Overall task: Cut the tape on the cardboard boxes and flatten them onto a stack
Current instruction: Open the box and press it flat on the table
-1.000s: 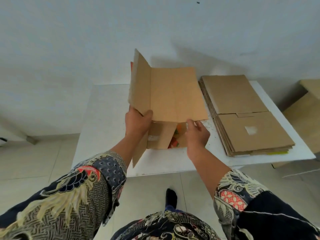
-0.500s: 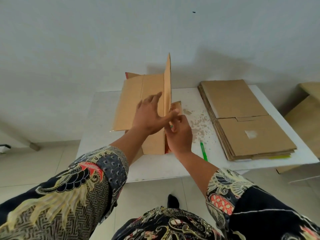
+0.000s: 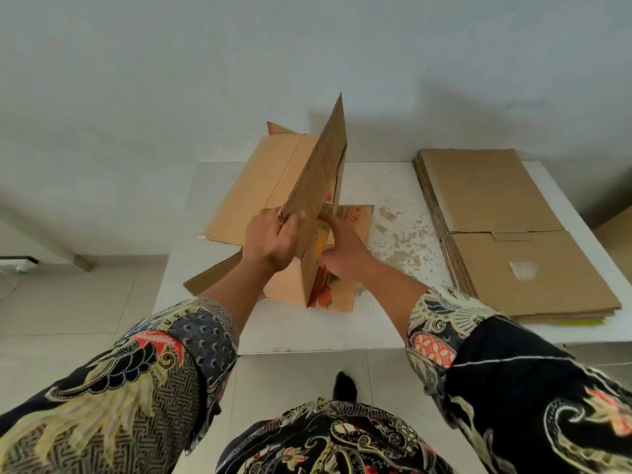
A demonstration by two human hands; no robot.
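An opened cardboard box lies partly unfolded on the white table, one brown panel standing up on edge and tilted right, its printed orange side facing right. My left hand grips the near corner of that upright panel. My right hand reaches in behind the panel, fingers against the printed side; its fingertips are hidden. A stack of flattened boxes lies on the table's right side.
Scraps of torn tape or paper speckle the tabletop between box and stack. Another cardboard box stands beyond the table's right edge. A wall rises behind the table. Tiled floor and my foot are below.
The upright panel has tilted further right and risen. My left hand moved from pressing flat on the box to gripping the panel's corner. The green pen seen earlier is out of sight.
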